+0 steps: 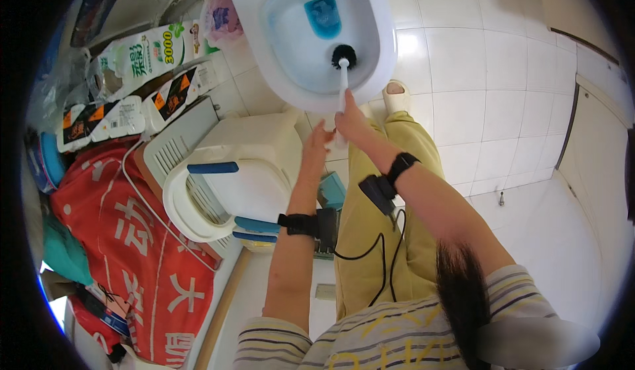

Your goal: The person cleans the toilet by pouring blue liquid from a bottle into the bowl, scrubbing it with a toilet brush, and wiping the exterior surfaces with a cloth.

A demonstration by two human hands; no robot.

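Note:
My right hand (353,122) grips the white handle of a toilet brush (343,80), with the index finger laid along it. The brush's round black head rests against the inner wall of the white toilet bowl (292,37), on the side nearer to me. Blue water (323,17) stands in the bottom of the bowl. My left hand (317,142) is just left of the handle's lower end, fingers apart and apparently holding nothing. Whether its fingertips touch the handle cannot be told.
Left of my left arm are a white plastic bin with a lid (248,147), a red cloth bag (144,251) with white writing and packs of paper tissue (154,55). A pink plastic bag (223,20) lies beside the toilet. White floor tiles (456,57) extend to the right, towards a door (595,142).

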